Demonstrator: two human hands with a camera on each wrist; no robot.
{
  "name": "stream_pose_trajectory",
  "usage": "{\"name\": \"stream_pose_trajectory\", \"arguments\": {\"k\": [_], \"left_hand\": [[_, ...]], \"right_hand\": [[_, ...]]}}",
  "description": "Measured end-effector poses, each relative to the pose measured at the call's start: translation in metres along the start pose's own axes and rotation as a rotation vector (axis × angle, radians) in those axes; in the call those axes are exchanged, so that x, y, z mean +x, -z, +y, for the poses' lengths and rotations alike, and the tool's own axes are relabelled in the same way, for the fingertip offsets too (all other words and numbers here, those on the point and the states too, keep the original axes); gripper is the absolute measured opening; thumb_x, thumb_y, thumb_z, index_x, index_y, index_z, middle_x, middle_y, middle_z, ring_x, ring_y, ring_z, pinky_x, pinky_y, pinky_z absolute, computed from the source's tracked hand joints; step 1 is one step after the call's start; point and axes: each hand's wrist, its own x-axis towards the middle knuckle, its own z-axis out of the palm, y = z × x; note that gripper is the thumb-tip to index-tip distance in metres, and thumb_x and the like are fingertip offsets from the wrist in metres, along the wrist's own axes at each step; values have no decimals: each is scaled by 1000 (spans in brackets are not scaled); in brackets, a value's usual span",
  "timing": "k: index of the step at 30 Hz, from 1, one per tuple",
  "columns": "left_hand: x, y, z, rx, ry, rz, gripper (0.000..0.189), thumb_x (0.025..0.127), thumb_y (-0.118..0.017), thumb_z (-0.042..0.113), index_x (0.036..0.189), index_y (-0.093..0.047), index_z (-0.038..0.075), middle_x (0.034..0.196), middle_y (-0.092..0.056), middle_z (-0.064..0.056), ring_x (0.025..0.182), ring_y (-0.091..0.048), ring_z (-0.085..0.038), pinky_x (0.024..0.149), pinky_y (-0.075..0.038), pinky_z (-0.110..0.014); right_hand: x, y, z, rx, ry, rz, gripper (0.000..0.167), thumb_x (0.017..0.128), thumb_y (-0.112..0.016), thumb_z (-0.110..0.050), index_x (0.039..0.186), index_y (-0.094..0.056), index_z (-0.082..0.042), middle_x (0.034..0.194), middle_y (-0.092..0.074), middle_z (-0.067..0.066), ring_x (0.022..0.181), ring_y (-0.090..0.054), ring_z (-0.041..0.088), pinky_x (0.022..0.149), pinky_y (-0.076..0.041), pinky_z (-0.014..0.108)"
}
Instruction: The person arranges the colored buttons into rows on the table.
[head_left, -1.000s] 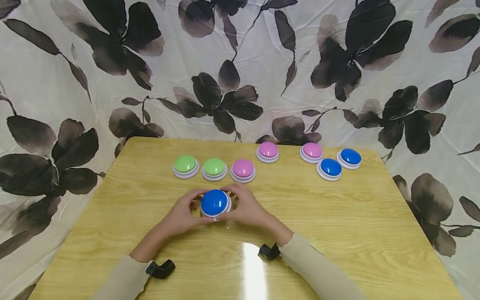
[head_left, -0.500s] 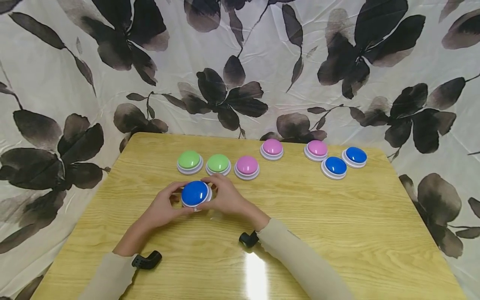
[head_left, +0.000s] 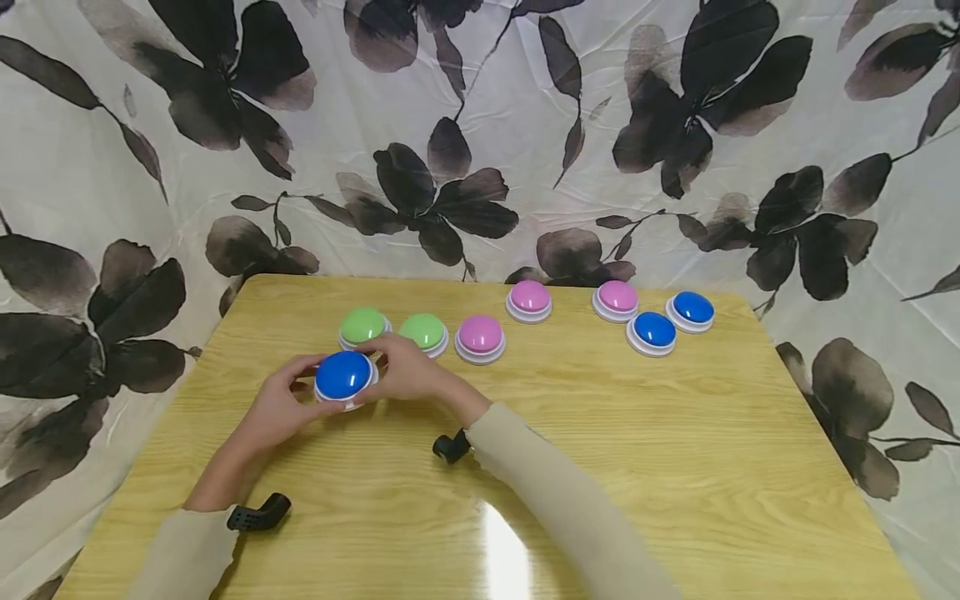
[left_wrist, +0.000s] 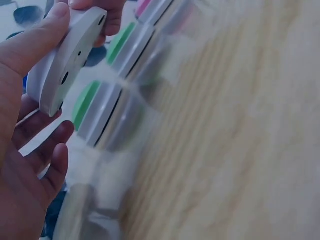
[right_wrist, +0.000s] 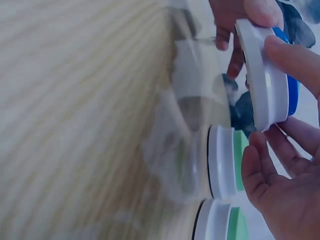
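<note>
At the far left, a beige sleeve (head_left: 180,554) ends at a wrist bearing a curved black device (head_left: 259,512). Beyond it, the left hand (head_left: 276,406) grips the left side of a round button with a glossy blue dome and a white base (head_left: 342,375), thumb along the near edge and fingers round the far one. This button is held up off the wood, tilted; the left wrist view shows its flat white underside with small dark holes.

Just behind it, partly covered, sits a round button with a light green dome and a white base (head_left: 362,324). The right hand (head_left: 408,368) holds the raised button's right side, pinching its rim between thumb and fingers. Behind this hand is a second green-domed button (head_left: 423,330), close beside the first.

Next comes a second curved black device (head_left: 452,447) at the right wrist, then a pink-domed white button (head_left: 480,334), another pink one (head_left: 529,296) set farther back, and the right beige sleeve (head_left: 562,500) in the foreground. Farther right, a third pink button (head_left: 617,296) stands near a blue-domed button (head_left: 654,330), with one more blue button (head_left: 692,308) rightmost. All seven rest on the yellowish wood-grain bench (head_left: 675,458), before a white cloth printed with dark flowers (head_left: 555,92).
</note>
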Motion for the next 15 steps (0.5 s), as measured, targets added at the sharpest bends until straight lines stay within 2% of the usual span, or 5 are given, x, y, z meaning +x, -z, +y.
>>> {"name": "stream_pose_trajectory", "arguments": {"k": [4, 8, 12, 15], "left_hand": [[1, 13, -8, 1, -17, 17, 68, 82, -81, 22, 140, -48, 6, 132, -52, -14, 115, -49, -28, 87, -45, -29], [4, 21, -16, -12, -2, 16, 70, 81, -81, 23, 140, -48, 5, 132, -52, -15, 115, -50, -30, 87, -46, -24], [9, 25, -16, -33, 43, -5, 74, 81, -81, 25, 142, -45, 4, 136, -48, -19, 117, -49, -37, 93, -48, -40], [15, 34, -15, -44, 61, -9, 77, 81, -81, 26, 144, -42, 3, 138, -46, -20, 121, -46, -40, 96, -44, -53]], "right_hand": [[19, -5, -1, -9, -6, -14, 75, 68, -90, -33, 130, -59, -5, 118, -62, 1, 96, -54, 6, 80, -45, 12], [32, -6, -4, -46, -5, -34, 75, 68, -89, -36, 130, -60, -5, 115, -61, 1, 95, -53, 7, 78, -43, 11], [40, -3, -4, -48, -15, -51, 75, 69, -89, -37, 130, -60, -5, 117, -61, 0, 98, -52, 8, 79, -43, 12], [51, -1, -4, -24, -3, -50, 75, 69, -89, -37, 130, -59, -5, 117, -61, -1, 97, -53, 8, 79, -44, 14]]}}
